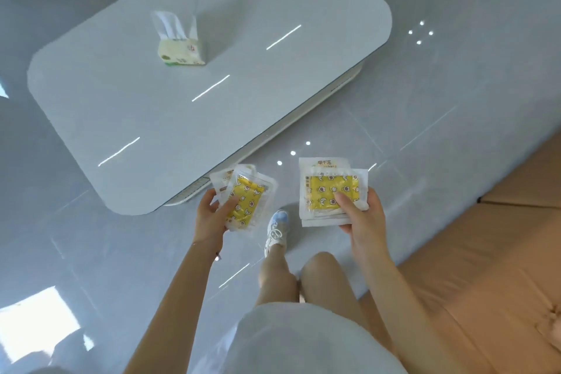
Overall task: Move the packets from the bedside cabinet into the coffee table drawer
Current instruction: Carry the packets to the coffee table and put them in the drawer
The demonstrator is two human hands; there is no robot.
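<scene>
- Your white skirt (303, 340) fills the bottom edge of the view, with both bare forearms reaching forward from it.
- Your left hand (212, 215) grips the fanned packets (246, 200): the thumb lies across the front of the top one and the fingers curl behind. The top packet is clear-edged with a yellow patterned panel, and at least one more peeks out behind it at the upper left.
- Your right hand (364, 218) grips the stacked packets (331, 188), thumb pressed on the yellow panel of the front one, fingers underneath. Several white edges show below and beside it; how many packets there are I cannot tell.
- Both bundles are held in the air above the floor (91, 252), apart from each other, just off the near corner of the coffee table (182, 118).
- Below, between your hands, one white and blue shoe (277, 229) stands on the grey tiles.
- On the table's glossy pale top, a tissue pack (181, 51) stands toward the far left side, with a tissue sticking up.
- At the right edge of the view lies a tan sofa (485, 252).
</scene>
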